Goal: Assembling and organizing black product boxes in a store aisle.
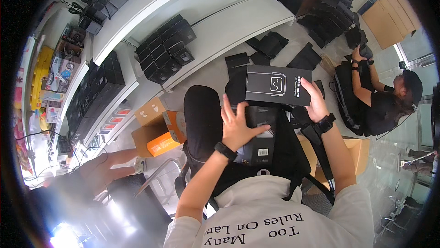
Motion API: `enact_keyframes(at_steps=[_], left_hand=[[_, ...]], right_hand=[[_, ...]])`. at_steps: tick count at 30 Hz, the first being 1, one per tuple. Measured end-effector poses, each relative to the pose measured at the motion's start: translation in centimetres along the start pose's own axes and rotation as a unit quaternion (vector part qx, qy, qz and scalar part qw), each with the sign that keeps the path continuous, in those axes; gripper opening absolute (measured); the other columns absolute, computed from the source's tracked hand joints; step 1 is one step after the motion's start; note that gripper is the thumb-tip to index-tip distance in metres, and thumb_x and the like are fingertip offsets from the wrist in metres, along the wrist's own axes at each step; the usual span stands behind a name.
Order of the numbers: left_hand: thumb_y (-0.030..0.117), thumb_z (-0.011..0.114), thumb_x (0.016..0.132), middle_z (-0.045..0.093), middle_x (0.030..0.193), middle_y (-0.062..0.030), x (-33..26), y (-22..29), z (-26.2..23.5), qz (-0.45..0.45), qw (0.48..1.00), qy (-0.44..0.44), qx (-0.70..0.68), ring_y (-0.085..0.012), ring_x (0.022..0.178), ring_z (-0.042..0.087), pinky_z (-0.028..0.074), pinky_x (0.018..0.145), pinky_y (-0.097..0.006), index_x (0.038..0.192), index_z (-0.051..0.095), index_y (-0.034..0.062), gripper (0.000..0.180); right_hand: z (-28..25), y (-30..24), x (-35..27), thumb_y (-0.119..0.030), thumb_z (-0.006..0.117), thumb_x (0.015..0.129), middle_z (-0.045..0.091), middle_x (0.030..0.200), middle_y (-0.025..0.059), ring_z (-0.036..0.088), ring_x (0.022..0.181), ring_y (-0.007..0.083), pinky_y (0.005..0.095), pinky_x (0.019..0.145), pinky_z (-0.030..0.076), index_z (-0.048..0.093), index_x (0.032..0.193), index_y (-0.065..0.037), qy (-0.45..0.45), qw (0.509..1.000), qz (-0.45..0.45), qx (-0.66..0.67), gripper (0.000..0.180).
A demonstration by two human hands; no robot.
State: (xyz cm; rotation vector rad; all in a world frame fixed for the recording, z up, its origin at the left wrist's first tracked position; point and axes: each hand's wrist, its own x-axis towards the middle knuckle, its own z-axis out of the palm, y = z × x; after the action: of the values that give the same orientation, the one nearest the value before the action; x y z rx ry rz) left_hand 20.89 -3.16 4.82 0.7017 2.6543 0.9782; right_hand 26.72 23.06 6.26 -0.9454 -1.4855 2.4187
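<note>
My right hand (316,102) grips the right end of a black box (266,87) that has a white outline drawing of a smartwatch on it. It is held tilted above my lap. My left hand (237,128) is open, its fingers spread and its thumb stretched across a second dark box (257,149) with a small white label. That dark box lies on my lap over black trousers. Whether my left palm presses on it or hovers just above, I cannot tell. Part of the dark box is hidden beneath my hand and the held box.
Stacked black boxes (165,49) stand on the white shelf (220,32). Flattened black packaging (270,45) lies on the floor ahead. An open carton (153,131) with an orange box is at the left. A co-worker (385,106) sits at the right; another person's leg (119,161) shows at the left.
</note>
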Motion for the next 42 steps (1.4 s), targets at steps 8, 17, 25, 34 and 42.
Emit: enact_keyframes(at_steps=[8, 17, 25, 34, 42], left_hand=[[0.027, 0.086, 0.055, 0.019, 0.148, -0.035, -3.3, 4.3, -1.7, 0.07, 0.993, 0.081, 0.05, -0.0488, 0.124, 0.038, 0.038, 0.1, -0.051, 0.117, 0.05, 0.0123, 0.074], [0.011, 0.086, 0.045, 0.021, 0.149, -0.0335, -1.9, 0.8, -4.3, 0.293, 0.954, 0.052, 0.048, -0.0505, 0.123, 0.04, 0.037, 0.101, -0.056, 0.123, 0.046, 0.0105, 0.087], [0.018, 0.086, 0.046, 0.038, 0.135, -0.025, -2.1, -0.6, -2.9, 0.275, 0.962, -0.004, 0.0, -0.0443, 0.119, 0.043, 0.036, 0.101, -0.053, 0.137, 0.039, 0.005, 0.103], [0.025, 0.084, 0.048, 0.043, 0.13, -0.0207, -1.1, -0.4, -2.8, 0.319, 0.946, -0.038, 0.035, -0.0407, 0.117, 0.045, 0.035, 0.102, -0.05, 0.139, 0.043, 0.0106, 0.101], [0.025, 0.085, 0.049, 0.044, 0.128, -0.0193, -0.6, -0.6, -2.5, 0.267, 0.963, -0.019, 0.038, -0.0396, 0.118, 0.045, 0.035, 0.102, -0.05, 0.141, 0.037, 0.0058, 0.106]], right_hand=[[-1.6, -3.8, -3.9, -0.024, 0.056, 0.096, 0.066, 0.109, 0.0048, 0.061, 0.1, 0.0125, 0.0277, 0.091, 0.045, 0.06, 0.116, -0.003, -0.037, 0.991, -0.129, 0.024, 0.03], [-2.2, -4.2, -7.6, -0.021, 0.061, 0.091, 0.059, 0.118, 0.0092, 0.059, 0.106, 0.0161, 0.0292, 0.093, 0.045, 0.044, 0.134, 0.001, -0.046, 0.989, -0.118, -0.08, 0.05], [-4.5, -4.1, -6.4, -0.02, 0.067, 0.088, 0.06, 0.115, 0.0077, 0.059, 0.103, 0.0138, 0.0276, 0.09, 0.046, 0.048, 0.131, -0.002, -0.101, 0.983, -0.004, -0.152, 0.049], [-4.9, -6.1, -6.2, -0.025, 0.072, 0.085, 0.061, 0.112, 0.0105, 0.059, 0.103, 0.0158, 0.0288, 0.089, 0.045, 0.045, 0.131, 0.003, -0.106, 0.941, -0.009, -0.322, 0.06], [-1.5, -1.0, -6.5, -0.027, 0.066, 0.09, 0.059, 0.114, 0.0122, 0.058, 0.102, 0.0146, 0.0265, 0.089, 0.045, 0.045, 0.129, 0.006, -0.02, 0.983, -0.014, -0.183, 0.055]])
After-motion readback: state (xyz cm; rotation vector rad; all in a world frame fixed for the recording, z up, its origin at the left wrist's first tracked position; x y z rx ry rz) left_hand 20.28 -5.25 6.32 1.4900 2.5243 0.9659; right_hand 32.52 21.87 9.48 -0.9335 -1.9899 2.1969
